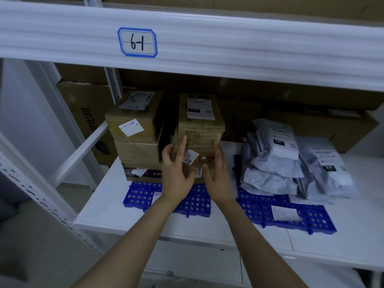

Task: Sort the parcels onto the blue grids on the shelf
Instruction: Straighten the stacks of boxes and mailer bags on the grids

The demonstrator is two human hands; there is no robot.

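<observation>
Two stacks of cardboard parcels stand on the left blue grid (143,196). The left stack (135,129) has three boxes; the right stack is topped by a box with a white label (200,117). My left hand (176,169) and my right hand (216,173) reach in with straight, spread fingers against the front of a lower box (197,157) in the right stack, one hand at each side of it. A tag reading 78-3-43 hangs between them. Grey plastic mailer bags (276,159) are heaped on the right blue grid (311,219).
The white shelf board (116,210) holds both grids. The shelf beam above carries a label "6-1" (137,42) and hangs low over the parcels. Large cardboard cartons (85,107) stand behind. A perforated upright and a diagonal brace (79,152) are at the left.
</observation>
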